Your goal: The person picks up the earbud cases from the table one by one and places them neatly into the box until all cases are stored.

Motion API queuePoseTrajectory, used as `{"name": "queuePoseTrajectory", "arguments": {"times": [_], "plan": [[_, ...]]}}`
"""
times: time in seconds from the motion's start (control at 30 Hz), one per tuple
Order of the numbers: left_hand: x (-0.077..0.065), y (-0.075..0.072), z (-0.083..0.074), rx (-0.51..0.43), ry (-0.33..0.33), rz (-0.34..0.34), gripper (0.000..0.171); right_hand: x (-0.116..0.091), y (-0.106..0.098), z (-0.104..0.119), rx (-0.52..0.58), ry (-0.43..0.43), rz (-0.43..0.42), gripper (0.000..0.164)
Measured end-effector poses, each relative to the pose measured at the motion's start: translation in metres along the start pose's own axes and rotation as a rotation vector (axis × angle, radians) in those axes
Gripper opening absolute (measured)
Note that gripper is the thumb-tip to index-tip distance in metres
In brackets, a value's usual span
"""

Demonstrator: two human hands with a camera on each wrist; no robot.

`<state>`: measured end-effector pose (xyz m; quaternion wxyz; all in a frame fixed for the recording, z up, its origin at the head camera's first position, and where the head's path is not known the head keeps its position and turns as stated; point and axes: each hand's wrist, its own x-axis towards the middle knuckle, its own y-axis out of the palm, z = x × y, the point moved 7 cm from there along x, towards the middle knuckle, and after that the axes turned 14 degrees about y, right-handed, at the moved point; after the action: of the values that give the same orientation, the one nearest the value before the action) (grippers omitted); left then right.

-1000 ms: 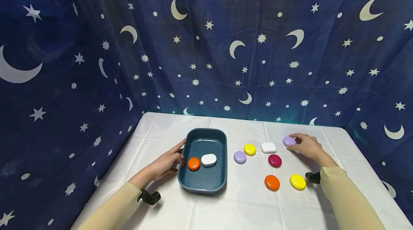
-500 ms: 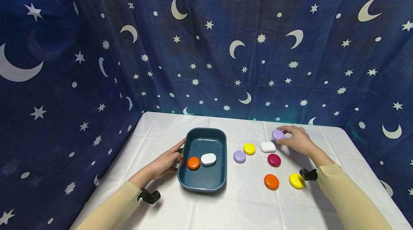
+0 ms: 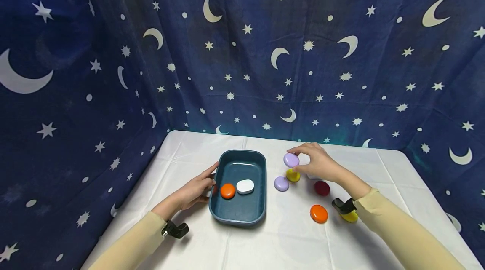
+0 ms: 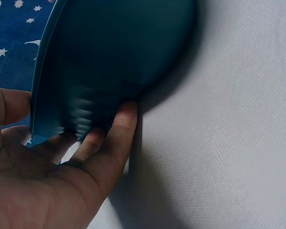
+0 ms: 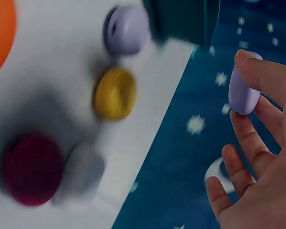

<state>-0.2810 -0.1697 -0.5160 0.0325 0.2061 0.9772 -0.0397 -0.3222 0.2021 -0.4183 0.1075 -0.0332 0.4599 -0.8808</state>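
While our left hand [image 3: 192, 193] rests extended fingers against the left side of the blue tray [image 3: 236, 211], we pinch a purple piece [image 3: 291, 160] in our right hand [image 3: 320, 164], aloft near the far yellow piece [image 3: 292, 176].

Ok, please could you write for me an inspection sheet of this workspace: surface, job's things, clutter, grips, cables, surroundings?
Surface: white cloth, lightly creased.
Job's things: blue tray holding orange disc and white block; outside it, purple disc, rear yellow disc, front yellow disc, crimson disc, second orange disc, second white block.
Clutter: nothing seen.
Left grip: touches the tray's outer wall.
Right grip: pinches second purple disc, raised above the cloth.
Cables: nothing seen.
Surroundings: navy hanging with moons and stars.
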Motion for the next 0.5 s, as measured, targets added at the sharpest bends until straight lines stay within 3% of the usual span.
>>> {"name": "queuePoseTrajectory", "arguments": {"times": [0.27,0.5], "plan": [[-0.001,0.000,0.000,-0.013,0.002,0.001,0.072,-0.005,0.021,0.053,-0.047,-0.125,0.050,0.053],[0.000,0.000,-0.001,-0.019,-0.004,0.000,0.072,-0.008,0.046,0.085,-0.111,-0.258,0.085,0.051]]}}
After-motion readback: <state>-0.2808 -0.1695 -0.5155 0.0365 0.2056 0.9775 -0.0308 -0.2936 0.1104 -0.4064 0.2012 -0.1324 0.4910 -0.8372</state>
